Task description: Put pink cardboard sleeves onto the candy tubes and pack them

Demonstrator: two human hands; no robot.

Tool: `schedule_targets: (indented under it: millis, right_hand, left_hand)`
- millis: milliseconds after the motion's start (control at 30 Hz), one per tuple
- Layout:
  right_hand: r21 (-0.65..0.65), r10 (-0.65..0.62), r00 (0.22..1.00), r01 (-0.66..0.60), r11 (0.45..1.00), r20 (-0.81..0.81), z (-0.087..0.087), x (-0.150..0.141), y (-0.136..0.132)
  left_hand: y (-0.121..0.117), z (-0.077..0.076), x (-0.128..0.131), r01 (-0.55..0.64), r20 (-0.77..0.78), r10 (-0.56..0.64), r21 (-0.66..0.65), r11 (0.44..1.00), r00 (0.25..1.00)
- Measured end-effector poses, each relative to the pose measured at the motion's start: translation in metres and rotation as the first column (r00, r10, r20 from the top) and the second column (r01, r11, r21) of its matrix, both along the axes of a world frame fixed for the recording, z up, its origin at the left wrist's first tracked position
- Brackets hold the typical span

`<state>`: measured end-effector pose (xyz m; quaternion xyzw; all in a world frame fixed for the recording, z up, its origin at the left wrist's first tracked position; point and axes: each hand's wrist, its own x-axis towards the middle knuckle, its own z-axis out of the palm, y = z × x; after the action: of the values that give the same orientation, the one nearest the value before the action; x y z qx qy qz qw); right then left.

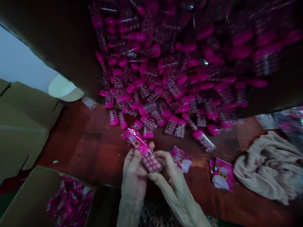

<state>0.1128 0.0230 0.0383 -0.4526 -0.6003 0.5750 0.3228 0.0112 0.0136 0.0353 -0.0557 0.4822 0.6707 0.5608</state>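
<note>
Between my hands, over the table's front part, is a small clear candy container [151, 162] of pink balls, tilted to the upper left. A printed pink wrapper sleeve [134, 139] covers its upper end. My left hand [134, 173] grips the wrapped container from the left, thumb on the front near the sleeve's edge. My right hand [171, 179] closes on its lower right end with thumb and fingers. Just right of my right hand lies a flat pink wrapper [181, 159]. Beyond my hands is a large heap of pink-capped candy containers [146, 82].
A large tipped cardboard box [71, 53] holds the heap, spilling onto the red table [92, 142]. Right are more wrappers [223, 175] and a crumpled cloth [267, 167]. Lower left, a carton [30, 198] holds wrapped packs [71, 201]. A white round tub [63, 90] stands upper left.
</note>
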Motion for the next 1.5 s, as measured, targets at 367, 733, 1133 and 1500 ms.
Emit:
schedule_targets:
  millis: [367,733,1133,1500]
  right_hand:
    - [0.115,-0.081,0.997,0.079,0.990,0.012,0.001,-0.003,-0.013]
    - [0.071,-0.105,0.994,0.102,0.992,0.032,0.007,-0.003,-0.011]
    - [-0.031,-0.139,0.990,0.138,0.990,-0.020,0.010,-0.006,-0.014]
    - [-0.299,-0.198,0.975,0.160,0.941,-0.103,-0.004,-0.007,-0.019]
  left_hand:
    - [0.002,0.014,0.006,0.101,0.008,-0.101,0.045,0.994,0.995]
    - [0.004,0.013,0.002,0.115,-0.042,-0.112,0.060,0.992,0.993]
    - [0.000,0.015,0.019,0.127,-0.107,-0.126,0.000,0.992,0.986]
    - [-0.002,0.010,0.018,0.058,-0.172,-0.063,-0.034,0.998,0.983]
